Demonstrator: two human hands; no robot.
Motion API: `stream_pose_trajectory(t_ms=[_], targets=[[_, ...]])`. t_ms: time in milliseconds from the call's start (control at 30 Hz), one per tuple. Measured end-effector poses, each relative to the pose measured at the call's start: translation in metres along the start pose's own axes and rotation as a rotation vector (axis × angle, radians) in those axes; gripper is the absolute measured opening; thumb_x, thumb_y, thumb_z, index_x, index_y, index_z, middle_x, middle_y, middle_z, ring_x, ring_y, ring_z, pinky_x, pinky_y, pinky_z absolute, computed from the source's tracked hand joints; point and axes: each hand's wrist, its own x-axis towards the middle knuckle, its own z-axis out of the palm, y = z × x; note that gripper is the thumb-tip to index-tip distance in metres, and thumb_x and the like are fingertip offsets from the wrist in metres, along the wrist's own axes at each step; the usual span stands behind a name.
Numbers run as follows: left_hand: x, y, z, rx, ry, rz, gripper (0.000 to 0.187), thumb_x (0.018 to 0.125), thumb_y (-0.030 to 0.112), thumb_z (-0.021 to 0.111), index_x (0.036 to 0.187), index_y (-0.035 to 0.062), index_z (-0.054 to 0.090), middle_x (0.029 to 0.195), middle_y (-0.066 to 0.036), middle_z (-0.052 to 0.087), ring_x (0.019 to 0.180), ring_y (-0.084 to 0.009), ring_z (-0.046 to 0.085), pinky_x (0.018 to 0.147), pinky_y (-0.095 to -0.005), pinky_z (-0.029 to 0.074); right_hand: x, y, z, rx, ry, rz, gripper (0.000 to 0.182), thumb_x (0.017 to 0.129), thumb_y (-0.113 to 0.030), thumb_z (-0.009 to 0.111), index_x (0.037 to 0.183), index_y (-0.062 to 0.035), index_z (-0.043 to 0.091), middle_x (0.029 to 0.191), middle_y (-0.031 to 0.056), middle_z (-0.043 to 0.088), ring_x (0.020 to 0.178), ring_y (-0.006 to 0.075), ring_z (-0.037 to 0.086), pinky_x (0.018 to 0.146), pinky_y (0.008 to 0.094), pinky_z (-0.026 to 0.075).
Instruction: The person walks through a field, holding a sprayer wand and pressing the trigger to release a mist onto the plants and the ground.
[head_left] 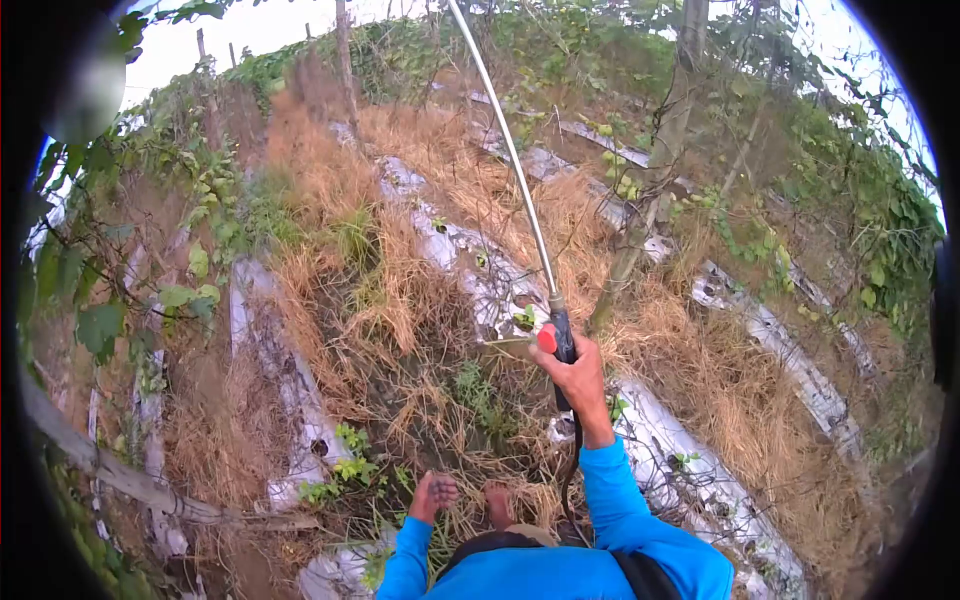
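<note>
My right hand (pixel 577 372) is wrapped round the black handle of a sprayer wand, near its red trigger or knob (pixel 547 338). From the handle the long metal wand (pixel 515 165) stretches up and away past the top of the view. A dark hose (pixel 569 480) runs from the handle down toward my body. Low in the view, my left hand (pixel 435 492) hangs beside my body with its fingers curled; whether anything is inside them is too small to tell. A bare foot (pixel 498 507) shows just right of it.
Rows of whitish plastic mulch (pixel 690 455) with small plants run between strips of dry straw (pixel 390 300). A wooden pole (pixel 640 235) stands right of the wand. A thick branch (pixel 150 490) crosses the lower left. Leafy vines (pixel 890 225) hang along both sides.
</note>
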Motion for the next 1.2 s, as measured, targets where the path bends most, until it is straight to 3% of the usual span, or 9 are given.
stream_pose_trajectory(t_ms=[133, 167, 333, 533, 667, 733, 933, 1067, 1200], targets=[[-0.039, -0.051, 0.006, -0.038, 0.009, -0.039, 0.07, 0.092, 0.065, 0.034, 0.104, 0.0022, 0.063, 0.086, -0.007, 0.066, 0.076, -0.0183, 0.063, 0.069, -0.0324, 0.048, -0.045, -0.032, -0.037, 0.014, -0.075, 0.137, 0.03, 0.074, -0.029, 0.076, 0.078, -0.0035, 0.062, 0.065, -0.0039, 0.055, 0.058, 0.0052, 0.046, 0.053, 0.024, 0.037], [-0.047, -0.06, 0.007, -0.02, -0.027, -0.03, 0.073, 0.087, 0.068, 0.039, 0.104, 0.0014, 0.062, 0.087, -0.01, 0.066, 0.079, -0.0222, 0.064, 0.07, -0.0344, 0.052, -0.05, -0.026, -0.045, 0.039, -0.089, 0.097, 0.036, 0.073, -0.035, 0.077, 0.084, -0.0022, 0.067, 0.059, -0.0023, 0.053, 0.053, 0.0058, 0.048, 0.051, 0.0259, 0.04], [-0.079, -0.074, 0.045, 0.031, -0.067, -0.016, 0.074, 0.088, 0.068, 0.038, 0.105, 0.0002, 0.061, 0.088, -0.011, 0.066, 0.078, -0.0224, 0.064, 0.071, -0.0353, 0.052, -0.082, -0.043, -0.088, -0.012, -0.098, 0.039, 0.035, 0.073, -0.035, 0.078, 0.082, -0.0036, 0.065, 0.06, -0.0049, 0.049, 0.056, 0.0055, 0.042, 0.052, 0.0261, 0.036], [-0.1, -0.118, 0.07, -0.041, -0.029, -0.013, 0.072, 0.092, 0.064, 0.035, 0.103, -0.0007, 0.063, 0.084, -0.01, 0.068, 0.072, -0.0204, 0.065, 0.063, -0.0342, 0.052, -0.106, -0.042, -0.145, 0.199, -0.127, -0.036, 0.036, 0.074, -0.034, 0.078, 0.08, -0.0034, 0.061, 0.064, -0.0049, 0.051, 0.058, 0.0055, 0.043, 0.053, 0.025, 0.036], [-0.102, -0.166, 0.091, -0.051, -0.013, -0.023, 0.072, 0.092, 0.065, 0.034, 0.104, -0.0006, 0.064, 0.085, -0.011, 0.068, 0.073, -0.0218, 0.065, 0.063, -0.0351, 0.053, -0.128, -0.039, -0.217, 0.224, -0.095, -0.089, 0.034, 0.073, -0.032, 0.079, 0.079, -0.0036, 0.06, 0.065, -0.0046, 0.051, 0.06, 0.0058, 0.044, 0.053, 0.0244, 0.037], [-0.116, -0.198, 0.116, -0.07, 0.15, -0.063, 0.075, 0.09, 0.067, 0.035, 0.105, -0.0006, 0.064, 0.086, -0.012, 0.068, 0.074, -0.0231, 0.066, 0.064, -0.0373, 0.053, -0.146, -0.027, -0.262, 0.205, -0.076, -0.117, 0.033, 0.073, -0.03, 0.079, 0.079, -0.0035, 0.061, 0.066, -0.0043, 0.052, 0.06, 0.0058, 0.045, 0.054, 0.0245, 0.038], [-0.179, -0.282, 0.212, -0.097, 0.115, -0.029, 0.07, 0.091, 0.063, 0.034, 0.102, 0.0001, 0.062, 0.084, -0.01, 0.065, 0.073, -0.0225, 0.063, 0.067, -0.0353, 0.051, -0.178, 0.0, -0.39, 0.32, -0.075, -0.018, 0.03, 0.077, -0.029, 0.076, 0.078, -0.0067, 0.056, 0.063, -0.0041, 0.052, 0.054, 0.0053, 0.046, 0.049, 0.0236, 0.037], [-0.221, -0.304, 0.259, -0.101, 0.083, -0.146, 0.07, 0.091, 0.064, 0.035, 0.105, 0.0002, 0.061, 0.085, -0.01, 0.065, 0.074, -0.0211, 0.063, 0.067, -0.0341, 0.051, -0.161, -0.042, -0.459, 0.599, -0.133, -0.013, 0.029, 0.08, -0.03, 0.072, 0.08, -0.0089, 0.053, 0.059, -0.0049, 0.045, 0.049, 0.0039, 0.043, 0.044, 0.0209, 0.033], [-0.247, -0.323, 0.28, -0.056, 0.085, -0.075, 0.069, 0.092, 0.063, 0.035, 0.105, 0.0001, 0.061, 0.086, -0.009, 0.065, 0.074, -0.0198, 0.063, 0.067, -0.0325, 0.051, -0.128, -0.083, -0.52, 0.711, -0.213, -0.021, 0.032, 0.081, -0.036, 0.071, 0.079, -0.0112, 0.051, 0.056, -0.0042, 0.044, 0.042, 0.0038, 0.041, 0.037, 0.0199, 0.03]])
